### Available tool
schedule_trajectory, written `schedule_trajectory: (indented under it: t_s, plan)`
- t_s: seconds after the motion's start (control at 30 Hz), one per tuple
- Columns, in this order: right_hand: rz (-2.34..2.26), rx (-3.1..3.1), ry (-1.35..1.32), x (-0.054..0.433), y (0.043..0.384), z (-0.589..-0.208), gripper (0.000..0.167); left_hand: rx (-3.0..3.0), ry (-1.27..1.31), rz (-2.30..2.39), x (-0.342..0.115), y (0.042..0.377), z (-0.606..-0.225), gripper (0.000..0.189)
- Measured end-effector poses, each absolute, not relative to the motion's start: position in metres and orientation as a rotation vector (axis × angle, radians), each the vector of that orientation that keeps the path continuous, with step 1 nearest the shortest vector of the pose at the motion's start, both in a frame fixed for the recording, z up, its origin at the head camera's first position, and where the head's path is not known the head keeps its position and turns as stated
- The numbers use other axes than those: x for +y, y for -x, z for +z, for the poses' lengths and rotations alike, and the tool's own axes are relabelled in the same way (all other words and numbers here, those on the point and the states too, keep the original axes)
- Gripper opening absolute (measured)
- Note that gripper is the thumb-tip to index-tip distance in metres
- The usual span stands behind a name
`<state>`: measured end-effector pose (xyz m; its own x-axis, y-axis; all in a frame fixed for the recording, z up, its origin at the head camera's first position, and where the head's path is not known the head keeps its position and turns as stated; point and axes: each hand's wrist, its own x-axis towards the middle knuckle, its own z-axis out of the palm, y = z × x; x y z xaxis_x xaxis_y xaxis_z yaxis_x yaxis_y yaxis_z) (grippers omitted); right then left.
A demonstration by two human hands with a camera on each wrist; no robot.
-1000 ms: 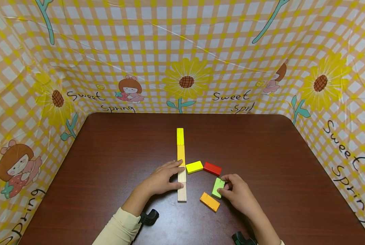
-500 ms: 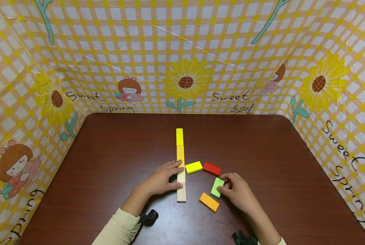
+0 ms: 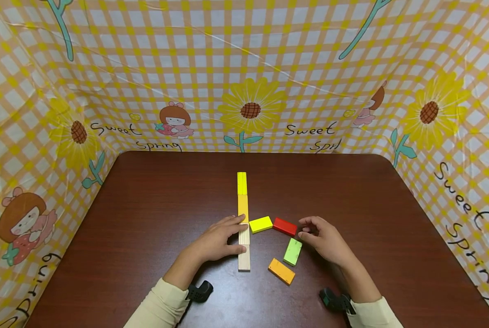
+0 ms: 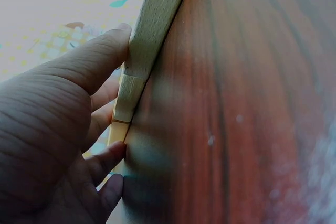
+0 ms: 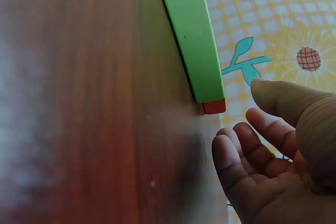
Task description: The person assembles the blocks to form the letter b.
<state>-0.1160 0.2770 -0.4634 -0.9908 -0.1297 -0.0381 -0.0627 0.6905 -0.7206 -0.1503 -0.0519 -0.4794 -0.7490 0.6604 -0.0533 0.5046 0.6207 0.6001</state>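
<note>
A straight line of wooden blocks runs away from the person: two plain blocks [image 3: 244, 260] nearest, then a yellow-orange block [image 3: 243, 205], then a bright yellow end piece [image 3: 242, 183]. My left hand [image 3: 216, 239] rests along the line's left side, thumb and extended fingertips touching it. To the right curve a yellow block [image 3: 261, 224], a red block [image 3: 284, 226], a green block [image 3: 292, 252] and an orange block [image 3: 281, 271]. My right hand [image 3: 325, 239] holds nothing; its loosely bent fingers hover by the red block's right end. In the right wrist view the green block [image 5: 194, 40] mostly hides the red one.
All the blocks lie on a dark brown table [image 3: 166, 191]. A checked cloth [image 3: 203, 54] with flowers and cartoon figures rises behind the table and on both sides. Black wrist devices [image 3: 201, 291] sit under both wrists.
My right hand has let go of the green block and moved up and slightly right, toward the red block's end. The left hand and the blocks keep their places.
</note>
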Motion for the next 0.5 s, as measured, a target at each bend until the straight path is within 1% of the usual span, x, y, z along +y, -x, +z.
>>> schedule_trajectory:
  t_s: [0.5]
  plan:
    - [-1.183, 2.733, 0.143, 0.271, 0.128, -0.467, 0.026, 2.584, -0.943, 0.820, -0.051, 0.150, -0.479, 0.063]
